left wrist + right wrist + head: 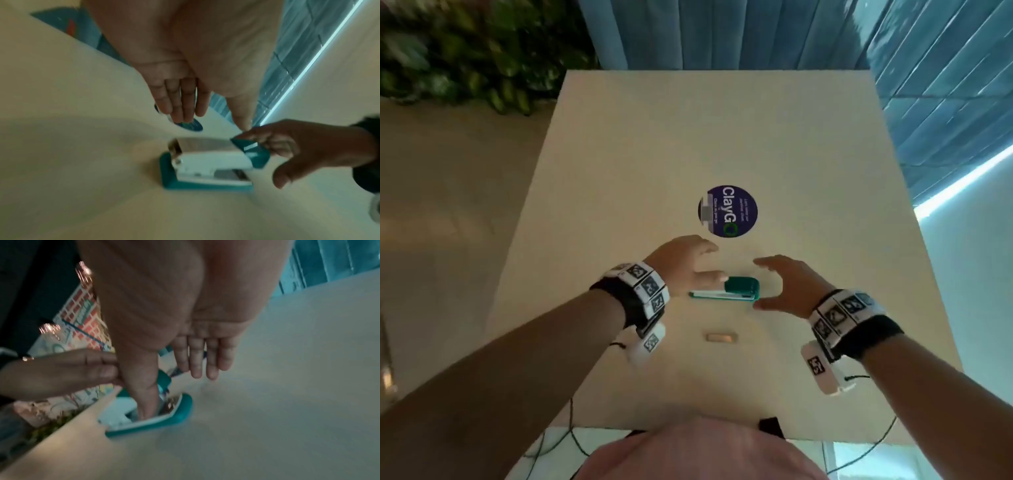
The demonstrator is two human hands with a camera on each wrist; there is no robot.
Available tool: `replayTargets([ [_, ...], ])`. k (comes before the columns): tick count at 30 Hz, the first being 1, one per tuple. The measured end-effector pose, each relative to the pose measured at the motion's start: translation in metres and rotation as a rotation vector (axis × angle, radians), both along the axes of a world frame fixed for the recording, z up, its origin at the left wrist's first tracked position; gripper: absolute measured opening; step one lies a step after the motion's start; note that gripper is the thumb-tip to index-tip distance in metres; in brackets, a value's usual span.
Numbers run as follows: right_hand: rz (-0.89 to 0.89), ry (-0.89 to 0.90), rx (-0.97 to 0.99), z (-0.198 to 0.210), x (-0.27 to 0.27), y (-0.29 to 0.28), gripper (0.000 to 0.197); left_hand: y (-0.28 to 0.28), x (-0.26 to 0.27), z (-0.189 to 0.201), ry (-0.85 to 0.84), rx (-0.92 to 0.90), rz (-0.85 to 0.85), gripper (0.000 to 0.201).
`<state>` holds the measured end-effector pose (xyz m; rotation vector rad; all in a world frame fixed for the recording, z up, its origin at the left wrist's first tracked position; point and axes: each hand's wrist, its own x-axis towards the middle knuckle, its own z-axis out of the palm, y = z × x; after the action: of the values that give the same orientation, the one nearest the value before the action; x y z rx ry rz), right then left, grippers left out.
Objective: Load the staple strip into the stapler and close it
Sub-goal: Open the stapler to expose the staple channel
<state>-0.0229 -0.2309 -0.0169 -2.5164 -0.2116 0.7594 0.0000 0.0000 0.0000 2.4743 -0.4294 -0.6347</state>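
A teal and white stapler [726, 291] lies on the beige table [654, 154], its teal lid [249, 150] raised off the metal staple channel [205, 143]. My left hand [688, 265] hovers at its left, fingers straight, the thumb tip touching the lid's edge. My right hand [787, 284] cups the stapler's right end with relaxed fingers. Its thumb [144, 395] presses down at the hinge end of the stapler [156, 420]. The staple strip [722, 338] lies loose on the table, nearer to me than the stapler, and neither hand touches it.
A round dark blue sticker [727, 211] sits on the table just beyond the hands. Green plants [465, 58] and a blue curtain [722, 34] stand past the far edge. Cables and a small black object [768, 426] hang at the near edge.
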Motion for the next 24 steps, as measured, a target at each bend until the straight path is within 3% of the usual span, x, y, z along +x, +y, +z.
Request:
replayTargets([
  [2, 0.031, -0.025, 0.013, -0.001, 0.002, 0.007, 0.076, -0.013, -0.001, -0.006, 0.018, 0.048, -0.095, 0.066],
  [7, 0.03, -0.077, 0.027, 0.005, 0.002, 0.022, 0.036, -0.032, -0.008, -0.017, -0.021, -0.004, -0.164, 0.049],
  [10, 0.002, -0.054, 0.025, -0.005, 0.005, 0.02, 0.039, -0.039, -0.005, -0.013, -0.043, -0.022, -0.196, 0.034],
  [15, -0.037, -0.048, 0.023, -0.013, 0.01, 0.019, 0.043, -0.038, -0.002, -0.009, -0.086, -0.03, -0.207, 0.032],
  [24, -0.103, -0.091, 0.119, -0.02, 0.011, 0.012, 0.031, 0.029, 0.001, 0.024, -0.217, -0.179, -0.015, 0.03],
])
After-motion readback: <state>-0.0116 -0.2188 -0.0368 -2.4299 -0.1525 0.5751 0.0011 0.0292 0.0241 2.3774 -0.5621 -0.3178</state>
